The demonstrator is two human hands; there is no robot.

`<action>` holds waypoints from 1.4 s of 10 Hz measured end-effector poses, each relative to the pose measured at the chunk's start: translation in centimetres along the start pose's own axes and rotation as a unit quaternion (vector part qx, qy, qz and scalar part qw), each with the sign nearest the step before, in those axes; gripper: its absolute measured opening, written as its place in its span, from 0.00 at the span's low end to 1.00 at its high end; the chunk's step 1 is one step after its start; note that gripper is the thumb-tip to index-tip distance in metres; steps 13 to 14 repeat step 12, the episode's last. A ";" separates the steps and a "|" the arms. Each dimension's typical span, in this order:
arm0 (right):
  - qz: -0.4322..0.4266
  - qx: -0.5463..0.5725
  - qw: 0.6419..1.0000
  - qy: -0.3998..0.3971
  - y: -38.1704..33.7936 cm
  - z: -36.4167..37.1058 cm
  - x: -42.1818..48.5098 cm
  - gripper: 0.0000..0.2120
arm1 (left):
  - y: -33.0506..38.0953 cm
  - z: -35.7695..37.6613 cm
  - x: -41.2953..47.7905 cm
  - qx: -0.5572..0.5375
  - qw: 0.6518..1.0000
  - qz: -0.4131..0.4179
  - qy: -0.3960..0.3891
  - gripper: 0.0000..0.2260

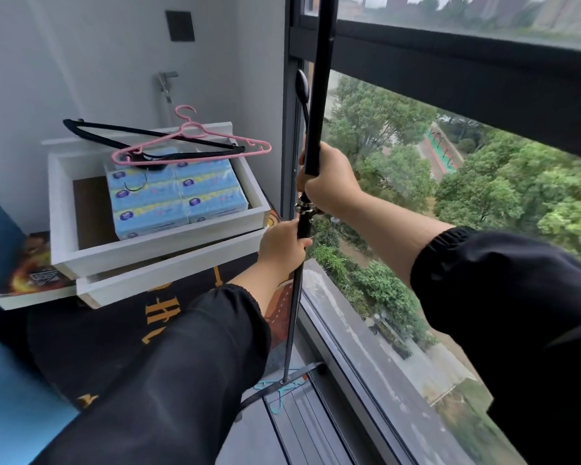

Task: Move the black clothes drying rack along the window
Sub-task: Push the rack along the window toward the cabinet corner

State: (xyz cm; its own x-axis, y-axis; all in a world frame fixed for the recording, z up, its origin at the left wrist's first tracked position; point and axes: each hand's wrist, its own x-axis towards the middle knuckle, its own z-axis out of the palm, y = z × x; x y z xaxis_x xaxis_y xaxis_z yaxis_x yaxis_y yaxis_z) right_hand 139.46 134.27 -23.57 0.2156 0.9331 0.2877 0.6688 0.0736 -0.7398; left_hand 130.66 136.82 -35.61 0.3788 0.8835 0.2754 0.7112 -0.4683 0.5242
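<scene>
Window (416, 182) beside, two hands (282, 245) gripping one black rack pole (317, 105), two hangers (195, 147)

I see the rack pole (317, 105) upright just inside the window (450, 182), right hand (329, 182) above left hand (282, 245) on it. Left of the pole: drawers (155, 250) stacked, tissue packs (178, 193) in the top one, hangers (188, 146) across its rim.
</scene>
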 end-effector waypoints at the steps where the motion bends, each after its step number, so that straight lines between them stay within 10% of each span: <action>1: -0.006 0.003 1.000 0.009 -0.6 -0.4 1.5 0.09 | 0.2 -0.6 1.4 -0.011 1.000 0.009 0.009 0.07; 14: 0.077 -0.051 0.996 0.013 0.0 -3.3 -8.2 0.14 | 2.9 -5.2 -6.0 -0.169 0.983 -0.063 0.017 0.17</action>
